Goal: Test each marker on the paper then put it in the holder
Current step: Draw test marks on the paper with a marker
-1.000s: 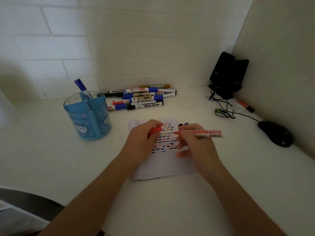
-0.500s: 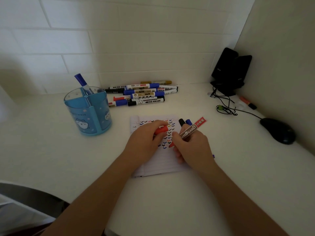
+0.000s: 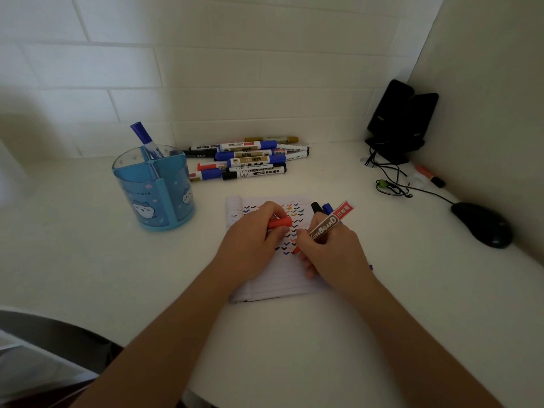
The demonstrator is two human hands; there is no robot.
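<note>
My right hand [image 3: 329,254] grips an uncapped red whiteboard marker [image 3: 329,223], its tip down on the lined paper [image 3: 273,281] among rows of coloured check marks. My left hand [image 3: 250,240] rests on the paper and holds the marker's red cap [image 3: 281,222]. The blue holder [image 3: 153,189] stands at the left with one blue marker [image 3: 144,138] in it. A pile of several markers [image 3: 250,161] lies by the back wall. Two more markers, black and blue [image 3: 321,208], poke out behind my right hand.
A black mouse [image 3: 482,225] with its cable sits at the right. A black stand [image 3: 397,122] fills the back right corner, with an orange highlighter [image 3: 429,176] beside the side wall. A dark chair edge [image 3: 44,328] shows at lower left.
My right hand turned the red marker from lying sideways to tip-down on the paper. The left hand kept the cap and barely moved.
</note>
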